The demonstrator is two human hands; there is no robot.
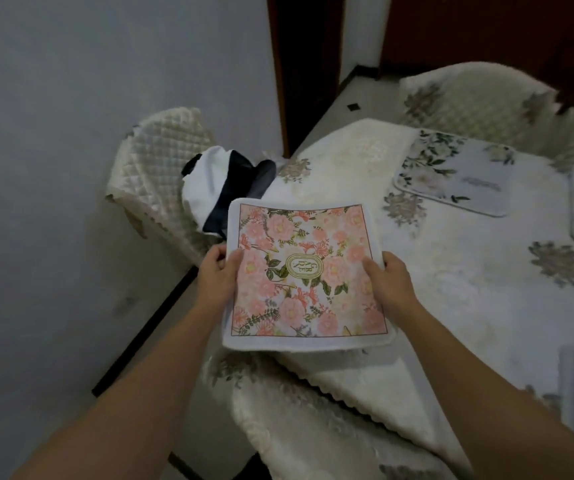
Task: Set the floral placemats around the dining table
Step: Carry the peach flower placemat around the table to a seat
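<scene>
Above the table's [452, 306] near corner, left hand [218, 275] and right hand [387, 280] grip the pink placemat [303, 271] by its sides

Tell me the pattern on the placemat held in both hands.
Pink flowers with green leaves, a thin brown border line and white edge, on the held placemat; head view shows it.

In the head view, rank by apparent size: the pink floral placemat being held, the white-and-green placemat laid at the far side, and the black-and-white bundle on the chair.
1. Pink floral placemat, though nearness to the camera inflates it.
2. White-and-green placemat.
3. Black-and-white bundle, partly hidden behind the pink mat.
</scene>
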